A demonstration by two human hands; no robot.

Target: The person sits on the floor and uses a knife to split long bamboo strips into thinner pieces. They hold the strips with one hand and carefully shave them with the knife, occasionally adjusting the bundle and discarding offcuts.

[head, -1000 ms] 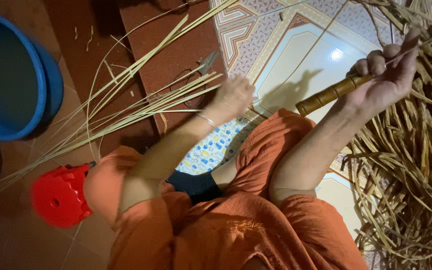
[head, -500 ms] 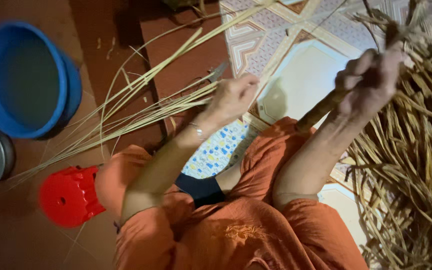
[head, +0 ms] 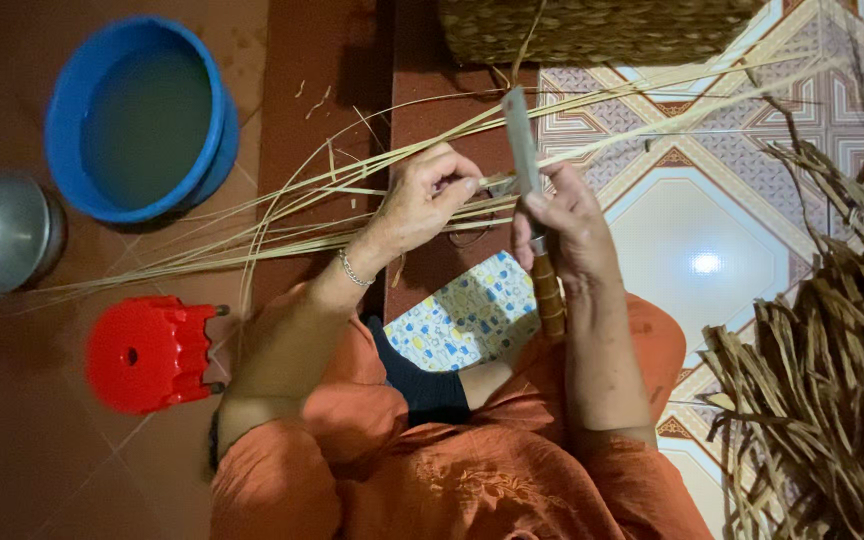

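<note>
Seated on a floor [head: 32, 460] of reddish-brown tiles, with patterned white tiles to the right. At far right, a large heap of dry brown strips [head: 832, 400], well apart from both hands. At top, part of a woven basket [head: 592, 30]. At upper left, a blue basin [head: 72, 110] with water in it; just beside it, lower left, a grey metal bowl [head: 2, 230]. Below these, a red plastic stool [head: 147, 352], near the left knee in orange cloth. Under the forearms, between the legs, a small cushion [head: 472, 310] with a yellow and blue print.

Across the middle, a loose bundle of long pale reed stalks [head: 252, 235], spread from lower left up to upper right, passing under both hands.

Right hand [head: 564, 225] clenched around a knife [head: 530, 190]: wooden handle below the fist, pointing toward the body; flat grey blade above the fist, standing nearly upright. Thumb pressed along the lower part of the blade.

Left hand [head: 422, 205] half closed, fingers curled, thumb and forefinger pinched together on one thin stalk, right beside the blade. Whether the stalk really touches the blade edge, hard to tell, perhaps yes. Thin bracelet [head: 350, 270] on the left wrist.
</note>
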